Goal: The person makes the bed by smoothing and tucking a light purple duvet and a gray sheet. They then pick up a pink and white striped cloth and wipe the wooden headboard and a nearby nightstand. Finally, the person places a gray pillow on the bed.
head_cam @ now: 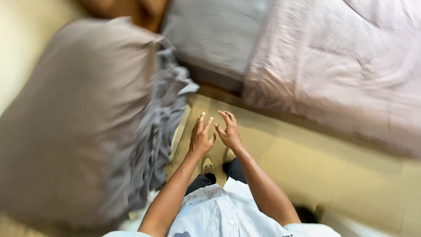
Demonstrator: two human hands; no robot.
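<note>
**Both hands empty above the floor, pillow off to the left**

While you look straight down, your striped, pale blue shirt (223,210) fills the bottom of the view, with dark trousers and light shoes (208,165) on the yellowish tiled floor (298,162) below it. Your left hand (201,138) and right hand (229,131) hang just beside each other over the tiles, fingers spread and loose, grasping nothing.

Nearest to your left hand, though apart from it, is a large taupe pillow (74,123), smooth and plump, with a gathered grey frilled edge (158,127) running down the side facing you. It is blurred, so you cannot tell whether it rests on something or is in the air.

Farther off lies the bed (215,30), its grey sheet flat and matte, with a soft, wrinkled, pinkish quilted blanket (342,66) draped over the right part. Judging by this, the bedding looks partly arranged, and the pillow is not yet on the bed.
</note>
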